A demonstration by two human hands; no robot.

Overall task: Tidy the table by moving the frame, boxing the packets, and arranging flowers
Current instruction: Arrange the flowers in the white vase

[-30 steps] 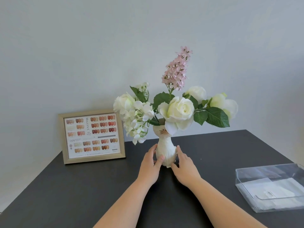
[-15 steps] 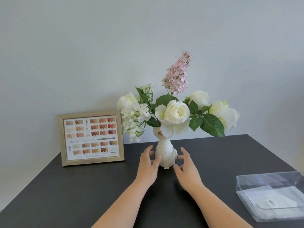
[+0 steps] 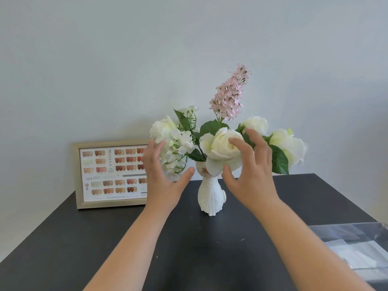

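At the left of the frame a frame [image 3: 111, 175] of nail-colour swatches stands upright on the dark table [image 3: 63, 238] against the wall. The left hand [image 3: 162, 177] is raised just right of it, fingers spread, holding nothing. In the centre a white vase [image 3: 211, 196] holds white and pink flowers [image 3: 224, 148]. The right hand [image 3: 252, 173] is splayed before the blooms, gripping nothing. At lower right a clear box [image 3: 357, 248] holds flat packets [image 3: 361, 257].
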